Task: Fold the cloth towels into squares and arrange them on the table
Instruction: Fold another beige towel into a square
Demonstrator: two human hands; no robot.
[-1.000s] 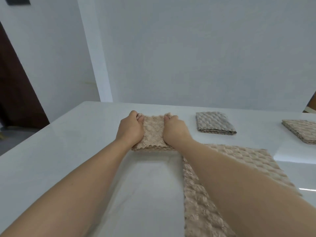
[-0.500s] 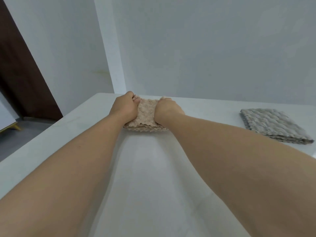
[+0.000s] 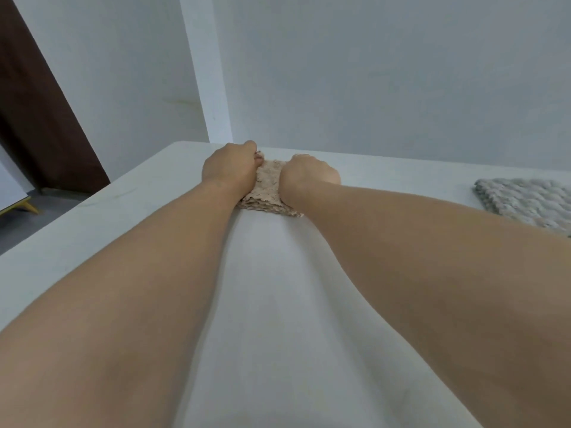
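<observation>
Beige towel (image 3: 268,188), folded to a small thick pad, lying flat near the far left corner of the white table (image 3: 278,304). Nubbly, bubbled weave on top, pale tan with a slight pink cast; several stacked layers showing along the near edge, which is wavy and a little ragged rather than crisp. Only a narrow strip of the top face visible between the two hands, plus the near edge fanning out below them. Left hand (image 3: 230,168) curled over the pad's left side, fingers bent down and gripping the cloth, thumb tip tucked at the far corner. Right hand (image 3: 309,177) curled likewise over the right side, knuckles up, closed on the fabric; fingertips hidden beneath. Both forearms stretched out long across the tabletop toward the pad. Well apart to the right, at the frame edge, a grey towel (image 3: 525,200) of the same bubbled texture, lying flat and partly cut off.
</observation>
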